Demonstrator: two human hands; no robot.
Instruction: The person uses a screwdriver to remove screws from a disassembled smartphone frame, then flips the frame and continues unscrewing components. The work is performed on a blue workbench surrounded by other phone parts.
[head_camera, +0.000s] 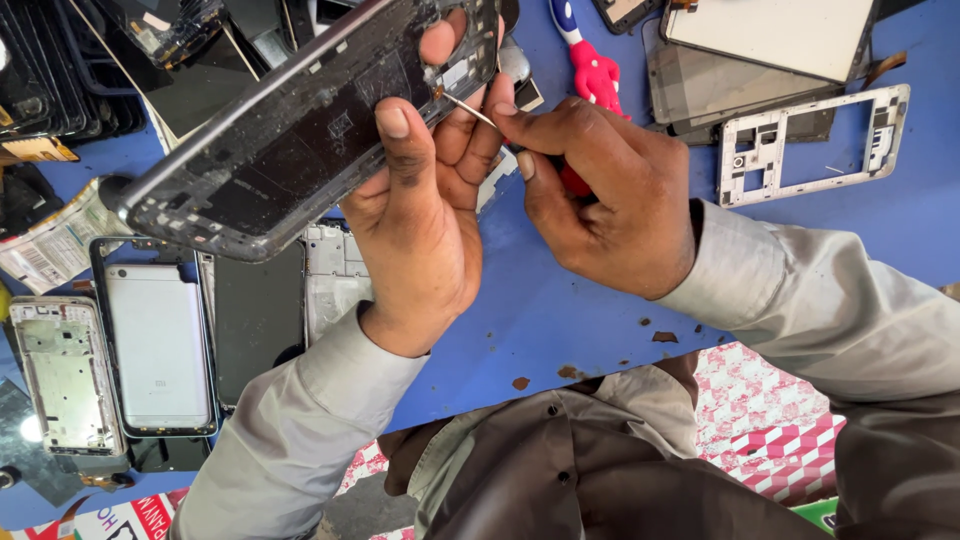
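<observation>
Head view shows us our left hand (425, 215) closed around a dark phone frame (300, 125), thumb pressed on its inner face and fingers wrapped behind its near edge. We hold the frame tilted above the blue table (540, 320), its long side running from lower left up to the top of the picture. Our right hand (600, 195) is clenched on a red-handled screwdriver (573, 180); its thin metal shaft crosses to the frame's corner just beside our left fingertips, and the tip seems to touch the frame there, though our fingers cover the exact spot.

We see no real container on the table; loose parts lie flat on it. A silver phone back (158, 345) sits in a dark surround at lower left, with a bare metal chassis (65, 375) just beside it. A white frame (815, 145) lies at upper right near stacked screen panels (740, 60), and a second red tool (590, 65) rests beyond our hands.

Most of the screwdriver handle is buried in our palm. The frame's far end is cut off by the top edge, and the pile of dark parts at upper left is too jumbled to sort out.
</observation>
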